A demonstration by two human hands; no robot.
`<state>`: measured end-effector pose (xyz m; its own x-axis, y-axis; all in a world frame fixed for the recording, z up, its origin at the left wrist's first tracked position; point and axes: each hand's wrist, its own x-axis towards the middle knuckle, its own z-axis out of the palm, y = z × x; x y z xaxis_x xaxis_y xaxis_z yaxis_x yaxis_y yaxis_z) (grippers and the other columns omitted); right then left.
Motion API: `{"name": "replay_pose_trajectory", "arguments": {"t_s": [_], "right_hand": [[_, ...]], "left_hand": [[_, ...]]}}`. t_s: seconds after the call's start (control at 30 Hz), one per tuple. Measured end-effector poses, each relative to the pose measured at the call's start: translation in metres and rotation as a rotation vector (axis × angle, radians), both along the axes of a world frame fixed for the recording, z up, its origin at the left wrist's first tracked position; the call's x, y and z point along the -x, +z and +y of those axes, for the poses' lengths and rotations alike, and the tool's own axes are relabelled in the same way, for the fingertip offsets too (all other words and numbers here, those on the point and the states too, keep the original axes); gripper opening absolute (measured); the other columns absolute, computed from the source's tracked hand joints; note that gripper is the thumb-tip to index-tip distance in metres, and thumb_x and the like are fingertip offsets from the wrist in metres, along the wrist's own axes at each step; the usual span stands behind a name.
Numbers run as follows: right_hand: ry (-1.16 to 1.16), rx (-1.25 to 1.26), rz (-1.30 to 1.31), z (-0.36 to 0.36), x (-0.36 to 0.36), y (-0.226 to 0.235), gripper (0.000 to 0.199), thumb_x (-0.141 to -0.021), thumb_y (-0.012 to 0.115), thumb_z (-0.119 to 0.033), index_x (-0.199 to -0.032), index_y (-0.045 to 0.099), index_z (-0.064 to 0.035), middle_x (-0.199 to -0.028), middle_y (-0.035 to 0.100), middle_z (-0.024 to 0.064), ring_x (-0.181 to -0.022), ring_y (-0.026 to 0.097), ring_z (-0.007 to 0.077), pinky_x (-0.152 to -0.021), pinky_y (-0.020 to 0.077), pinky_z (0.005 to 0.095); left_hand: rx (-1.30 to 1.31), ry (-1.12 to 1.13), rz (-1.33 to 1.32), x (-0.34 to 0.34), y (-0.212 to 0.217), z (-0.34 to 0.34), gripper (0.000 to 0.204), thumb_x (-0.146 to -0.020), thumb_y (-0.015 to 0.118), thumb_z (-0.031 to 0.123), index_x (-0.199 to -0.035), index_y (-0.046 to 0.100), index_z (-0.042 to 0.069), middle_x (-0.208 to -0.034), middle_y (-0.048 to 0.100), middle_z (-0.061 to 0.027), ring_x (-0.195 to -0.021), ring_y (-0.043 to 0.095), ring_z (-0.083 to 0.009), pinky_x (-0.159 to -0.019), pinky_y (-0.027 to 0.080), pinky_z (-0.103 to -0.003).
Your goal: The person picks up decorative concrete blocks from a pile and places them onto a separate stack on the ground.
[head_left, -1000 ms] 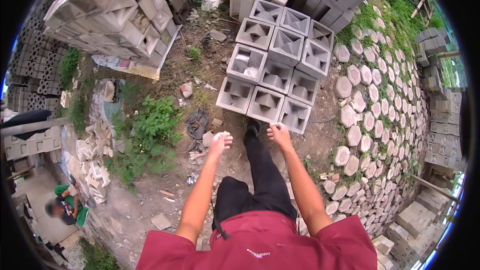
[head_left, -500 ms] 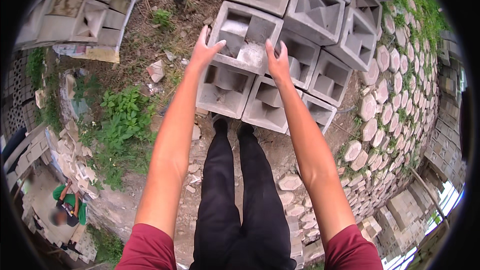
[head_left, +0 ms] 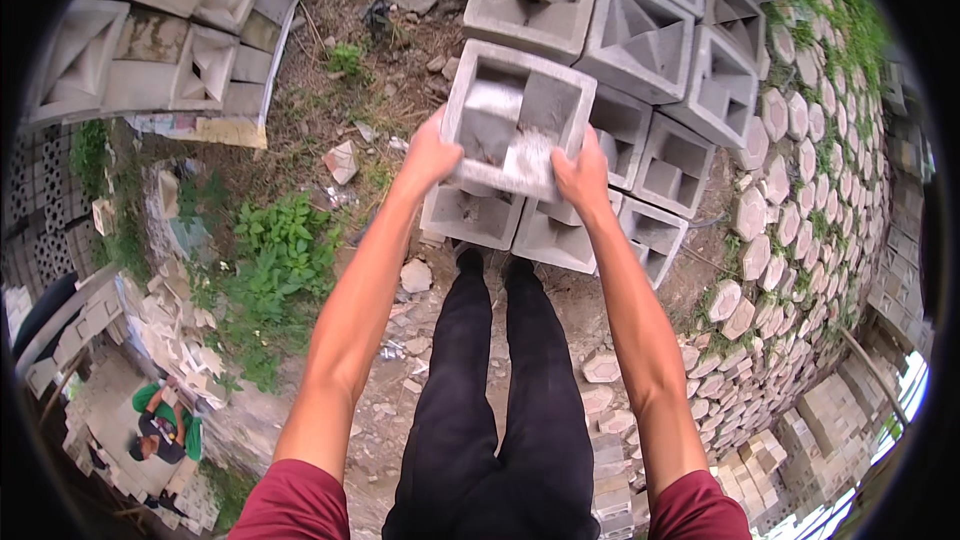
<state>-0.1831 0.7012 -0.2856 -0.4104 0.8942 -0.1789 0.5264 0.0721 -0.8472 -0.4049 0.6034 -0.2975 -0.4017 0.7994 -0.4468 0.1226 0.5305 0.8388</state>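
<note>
The held block [head_left: 518,118] is grey, sleeves [head_left: 297,502] maroon, trousers [head_left: 540,410] black.

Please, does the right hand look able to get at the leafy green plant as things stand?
Probably not: the right hand grips a concrete block, and the left forearm lies between it and the leafy green plant.

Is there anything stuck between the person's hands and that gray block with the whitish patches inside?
Nothing that shows. The left hand and right hand are right on the gray block, one at each side. The undersides of the hands are hidden, though.
</note>
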Motion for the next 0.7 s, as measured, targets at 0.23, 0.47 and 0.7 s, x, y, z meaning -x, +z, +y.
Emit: {"name": "replay_pose_trajectory", "arguments": {"t_s": [0.23, 0.47, 0.7], "right_hand": [[-0.133, 0.015, -0.134, -0.055, -0.046, 0.195, 0.065, -0.072, 0.059, -0.017, -0.128, 0.034, 0.0051, -0.105, 0.055, 0.0299, -0.1, 0.053, 0.0424, -0.087, 0.0429, 0.044], [-0.3, -0.044, -0.279, -0.123, -0.127, 0.311, 0.057, -0.068, 0.059, -0.015, -0.12, 0.044, 0.0028, -0.097, 0.058, 0.028, -0.093, 0.055, 0.0435, -0.081, 0.0456, 0.045], [-0.604, -0.053, -0.092, -0.199, -0.177, 0.538, 0.055, -0.076, 0.063, -0.028, -0.117, 0.048, 0.0052, -0.093, 0.062, 0.0251, -0.089, 0.059, 0.0388, -0.08, 0.0472, 0.0423]], "left_hand": [[0.117, 0.175, -0.761, -0.011, 0.184, -0.047, 0.083, -0.081, 0.028, 0.073, -0.127, 0.045, 0.006, -0.116, 0.055, -0.012, -0.111, 0.05, -0.025, -0.093, 0.039, -0.044], [-0.036, 0.194, -1.251, -0.127, 0.24, -0.079, 0.052, -0.092, 0.036, 0.047, -0.123, 0.049, 0.008, -0.114, 0.056, -0.0088, -0.104, 0.054, -0.0245, -0.092, 0.042, -0.038], [0.008, -0.152, -1.264, -0.146, 0.455, -0.096, 0.053, -0.092, 0.037, 0.046, -0.123, 0.047, 0.004, -0.117, 0.055, -0.011, -0.106, 0.053, -0.0247, -0.092, 0.042, -0.038]]}}
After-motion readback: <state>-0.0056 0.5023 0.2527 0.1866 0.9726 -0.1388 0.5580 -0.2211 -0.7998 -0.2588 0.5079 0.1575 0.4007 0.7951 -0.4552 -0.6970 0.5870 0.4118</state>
